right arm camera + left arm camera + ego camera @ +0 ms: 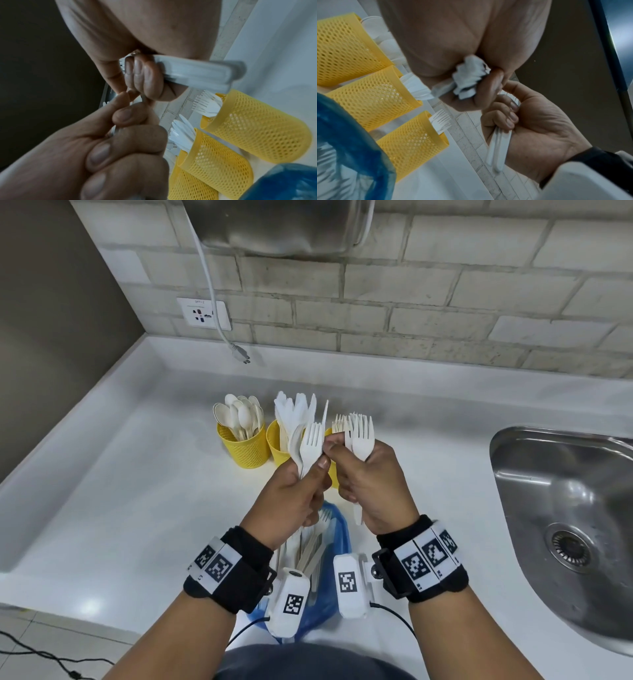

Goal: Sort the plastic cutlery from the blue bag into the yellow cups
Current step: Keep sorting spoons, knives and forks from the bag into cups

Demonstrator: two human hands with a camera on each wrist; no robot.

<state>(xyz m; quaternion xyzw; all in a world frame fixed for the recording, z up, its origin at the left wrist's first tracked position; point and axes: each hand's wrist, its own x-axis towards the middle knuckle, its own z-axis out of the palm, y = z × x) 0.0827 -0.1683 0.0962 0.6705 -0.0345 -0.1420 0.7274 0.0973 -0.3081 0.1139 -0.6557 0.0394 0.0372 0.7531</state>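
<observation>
Plastic cutlery is split between both hands, the three yellow cups and the blue bag [334, 529] right now. Using the middle cup [278, 447] as the landmark: it's stuffed with white knives [294, 410], the cup to its left [244, 447] is full of spoons [239, 414], and the cup to its right [412, 143] has forks [339, 422] sticking out, though in the head view that one is mostly hidden behind the hands. Both hands are raised just in front of the middle cup, over the white counter [137, 491]. Left hand [294, 494] is curled around a bunch of white pieces with a fork [311, 445] on top, tines up; the wrist view shows the handle ends poking out under the fist. Right hand [371, 484] is gripping its own little stack of forks [359, 436], tines up too, handles running down through the palm, and its thumb and fingertip reach over to the left hand's fork, so the two hands are touching there. Blue bag sits nearer to the person than the middle cup, below the wrists, open, with more white cutlery inside. Well off to the right of the middle cup there's a steel sink [565, 508], and behind it on the brick-look wall a socket [203, 313] with a white cable [212, 302] dangling.
</observation>
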